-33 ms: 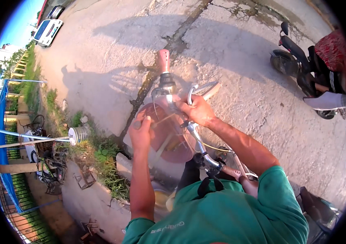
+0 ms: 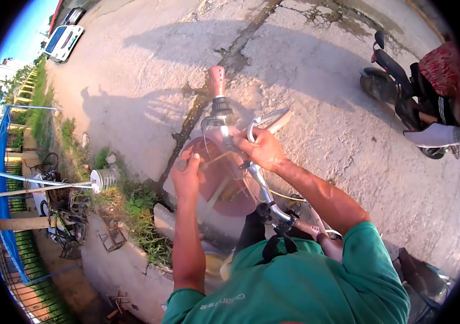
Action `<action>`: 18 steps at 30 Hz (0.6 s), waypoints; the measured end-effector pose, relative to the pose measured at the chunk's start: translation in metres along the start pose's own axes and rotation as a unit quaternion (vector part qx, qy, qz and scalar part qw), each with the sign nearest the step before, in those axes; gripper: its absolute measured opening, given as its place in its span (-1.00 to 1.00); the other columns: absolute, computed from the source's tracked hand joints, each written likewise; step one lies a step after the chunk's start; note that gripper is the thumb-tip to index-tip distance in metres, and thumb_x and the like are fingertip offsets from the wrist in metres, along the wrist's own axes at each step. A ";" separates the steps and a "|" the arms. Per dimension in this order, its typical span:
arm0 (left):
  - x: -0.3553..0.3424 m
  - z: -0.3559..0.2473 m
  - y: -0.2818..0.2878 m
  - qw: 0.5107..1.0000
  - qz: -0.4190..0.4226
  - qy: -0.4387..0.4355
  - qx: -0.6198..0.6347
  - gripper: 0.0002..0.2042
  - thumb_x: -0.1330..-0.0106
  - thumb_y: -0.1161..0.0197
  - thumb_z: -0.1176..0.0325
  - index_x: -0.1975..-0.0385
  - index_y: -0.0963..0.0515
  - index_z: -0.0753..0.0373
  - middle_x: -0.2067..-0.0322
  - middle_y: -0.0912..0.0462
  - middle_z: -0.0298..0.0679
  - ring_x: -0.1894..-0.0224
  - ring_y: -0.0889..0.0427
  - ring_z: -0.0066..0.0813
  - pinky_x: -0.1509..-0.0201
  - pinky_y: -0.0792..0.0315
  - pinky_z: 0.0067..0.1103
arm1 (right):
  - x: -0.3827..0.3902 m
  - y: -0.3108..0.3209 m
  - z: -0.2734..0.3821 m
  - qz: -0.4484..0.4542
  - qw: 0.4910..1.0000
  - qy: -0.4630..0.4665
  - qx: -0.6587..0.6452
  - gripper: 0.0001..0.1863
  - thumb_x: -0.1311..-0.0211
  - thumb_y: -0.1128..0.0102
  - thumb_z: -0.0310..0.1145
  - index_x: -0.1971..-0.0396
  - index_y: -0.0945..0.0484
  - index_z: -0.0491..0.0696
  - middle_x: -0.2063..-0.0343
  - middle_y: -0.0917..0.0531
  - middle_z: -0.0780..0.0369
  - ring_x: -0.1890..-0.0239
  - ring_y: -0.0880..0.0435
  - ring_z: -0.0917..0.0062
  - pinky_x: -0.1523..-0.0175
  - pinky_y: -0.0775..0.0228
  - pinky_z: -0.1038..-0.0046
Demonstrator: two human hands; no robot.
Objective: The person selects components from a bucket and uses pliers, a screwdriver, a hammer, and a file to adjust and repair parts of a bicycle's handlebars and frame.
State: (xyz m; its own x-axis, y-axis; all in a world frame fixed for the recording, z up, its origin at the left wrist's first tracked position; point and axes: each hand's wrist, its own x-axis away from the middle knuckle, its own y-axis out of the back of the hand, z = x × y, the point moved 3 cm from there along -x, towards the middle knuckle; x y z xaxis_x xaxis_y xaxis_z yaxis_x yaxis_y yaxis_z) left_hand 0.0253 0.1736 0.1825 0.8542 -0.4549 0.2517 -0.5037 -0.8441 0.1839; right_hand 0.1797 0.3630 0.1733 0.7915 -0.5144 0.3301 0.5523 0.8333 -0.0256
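A bicycle with chrome handlebars [image 2: 265, 189] stands in front of my green shirt. My left hand [image 2: 187, 178] is closed around a thin rod-like tool [image 2: 219, 158], which points right toward the silver stem. On the other side, my right hand [image 2: 262, 151] is closed at the stem, thumb and finger pressed against the metal; a curved brake lever [image 2: 251, 129] rises beside it. Its fingertips partly cover what they grip. Beyond both hands a pinkish tapered part [image 2: 217, 81] projects forward. Below, a translucent-looking reddish round shape [image 2: 235, 200] overlaps the frame, its kind unclear.
At the right is a parked scooter [image 2: 384, 81], with a person's red patterned cloth [image 2: 443, 67] beside it. Left lie a white bucket [image 2: 100, 180], weeds [image 2: 141, 205], bicycles [image 2: 60, 216] and a blue tarp [image 2: 3, 146]. A white car [image 2: 63, 42] stands farther off.
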 end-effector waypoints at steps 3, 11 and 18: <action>-0.004 -0.001 0.000 1.000 -0.003 0.015 -0.003 -0.78 -0.43 -0.28 0.31 0.32 -0.64 0.38 0.51 -0.68 -0.19 0.72 -0.43 -0.56 0.63 -0.28 -0.56 | 0.010 -0.012 -0.018 -0.110 0.990 0.090 0.018 -0.63 -0.44 -0.24 -0.14 0.05 -0.73 -0.14 0.37 -0.77 0.13 0.31 -0.75 0.37 0.09 -0.58 0.32; -0.029 0.007 0.006 0.999 0.013 0.047 0.014 -0.74 -0.43 -0.30 0.26 0.36 -0.57 0.36 0.55 -0.64 -0.08 0.78 -0.36 -0.50 0.67 -0.28 -0.48 | -0.004 -0.024 -0.034 -0.114 0.987 0.108 -0.023 -0.59 -0.49 -0.20 -0.16 -0.11 -0.65 -0.14 0.01 -0.73 -0.04 -0.05 -0.75 0.22 -0.15 -0.54 0.25; -0.045 0.000 0.005 0.993 0.057 0.097 0.018 -0.73 -0.41 -0.33 0.25 0.44 -0.54 0.32 0.61 -0.56 -0.15 0.80 -0.33 -0.49 0.69 -0.27 -0.46 | -0.015 -0.020 -0.054 -0.031 0.993 0.096 -0.062 -0.54 -0.57 -0.11 -0.20 -0.30 -0.53 -0.14 0.06 -0.71 0.20 0.18 -0.70 0.57 0.27 -0.71 0.47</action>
State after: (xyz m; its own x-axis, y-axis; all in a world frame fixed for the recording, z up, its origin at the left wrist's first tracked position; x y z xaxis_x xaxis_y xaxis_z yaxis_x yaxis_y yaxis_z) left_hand -0.0155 0.1902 0.1718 0.7489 -0.4888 0.4476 -0.5886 -0.8009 0.1102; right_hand 0.1708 0.3430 0.1180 0.7832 -0.6037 0.1487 0.6207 0.7732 -0.1303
